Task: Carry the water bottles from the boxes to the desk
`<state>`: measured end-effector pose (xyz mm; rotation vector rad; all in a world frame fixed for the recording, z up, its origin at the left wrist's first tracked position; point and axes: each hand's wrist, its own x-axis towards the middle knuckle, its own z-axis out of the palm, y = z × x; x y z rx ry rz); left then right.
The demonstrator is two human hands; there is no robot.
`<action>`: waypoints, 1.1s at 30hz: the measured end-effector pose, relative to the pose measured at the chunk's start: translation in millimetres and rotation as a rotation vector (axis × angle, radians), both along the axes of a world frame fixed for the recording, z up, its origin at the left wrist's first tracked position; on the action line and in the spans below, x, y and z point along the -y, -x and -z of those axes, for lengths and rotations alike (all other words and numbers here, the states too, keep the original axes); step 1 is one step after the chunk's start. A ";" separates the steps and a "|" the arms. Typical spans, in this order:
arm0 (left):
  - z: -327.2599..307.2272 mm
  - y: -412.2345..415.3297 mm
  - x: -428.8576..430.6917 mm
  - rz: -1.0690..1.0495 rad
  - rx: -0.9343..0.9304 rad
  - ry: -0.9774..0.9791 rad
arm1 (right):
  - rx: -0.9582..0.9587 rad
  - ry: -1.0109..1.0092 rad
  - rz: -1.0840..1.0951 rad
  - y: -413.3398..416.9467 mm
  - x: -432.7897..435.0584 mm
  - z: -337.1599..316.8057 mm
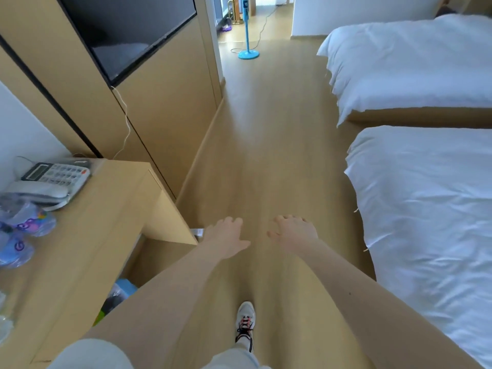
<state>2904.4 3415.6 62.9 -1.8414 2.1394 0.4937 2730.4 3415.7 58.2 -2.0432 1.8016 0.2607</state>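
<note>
Light-brown wooden floor (266, 145) lies under both hands. The left hand (226, 237) and the right hand (294, 233) are stretched forward, palms down, close to each other but not touching. Their fingers are loosely spread and hold nothing.

Just to the left of the left hand is the sharp outer corner of the desk (106, 235), made of the same pale wood. Its long edge runs back toward the person's left arm. On the desk, well to the left of the hands, stand a grey telephone (50, 182) and some plastic bags (26, 225) with purple and blue things inside. At the nearest left edge of the desk something clear and blurred shows; whether it is a water bottle cannot be told.

To the right of the right hand, the edge of a white bed (426, 209) borders the floor, and beyond it a second bed (412, 62) is apart from the first by a narrow gap. Between the desk side and the beds an open strip of floor goes straight ahead of the hands. It ends far away at a blue fan stand (248, 53) in a doorway. Ahead on the left, a dark television (127, 30) is set in the wooden wall. Below the hands one white shoe (245, 323) is on the floor.
</note>
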 end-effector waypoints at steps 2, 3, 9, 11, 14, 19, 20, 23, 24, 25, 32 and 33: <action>4.6 1.5 24.6 0.035 0.000 -0.015 | -0.009 -0.007 0.026 0.1 21.1 2.1; 5.8 1.3 37.5 0.053 0.000 -0.023 | -0.010 -0.013 0.039 -0.8 32.4 3.0; 14.2 -10.4 116.3 0.117 0.028 -0.030 | -0.067 -0.059 0.071 -17.1 105.2 8.1; 17.2 -15.3 141.3 0.141 0.032 -0.056 | -0.075 -0.082 0.088 -23.5 126.6 10.0; 21.9 -22.5 176.9 0.162 0.028 -0.075 | -0.094 -0.108 0.113 -31.3 154.1 11.8; 27.6 -27.7 226.1 0.196 0.041 -0.100 | -0.090 -0.144 0.152 -37.5 191.8 13.1; 28.1 -27.8 235.2 0.208 0.051 -0.103 | -0.091 -0.149 0.161 -37.3 198.6 13.3; 27.6 -25.7 263.8 0.244 0.059 -0.099 | -0.093 -0.146 0.175 -32.2 223.5 12.4; 27.6 -24.3 273.2 0.250 0.053 -0.099 | -0.090 -0.143 0.178 -29.5 232.5 12.0; 27.9 -22.4 281.8 0.256 0.049 -0.100 | -0.085 -0.138 0.179 -26.3 241.2 12.0; 29.2 1.5 351.7 0.270 0.095 -0.085 | -0.072 -0.113 0.161 3.5 318.1 17.6; 26.7 7.1 364.5 0.260 0.096 -0.082 | -0.060 -0.105 0.158 8.0 332.0 16.8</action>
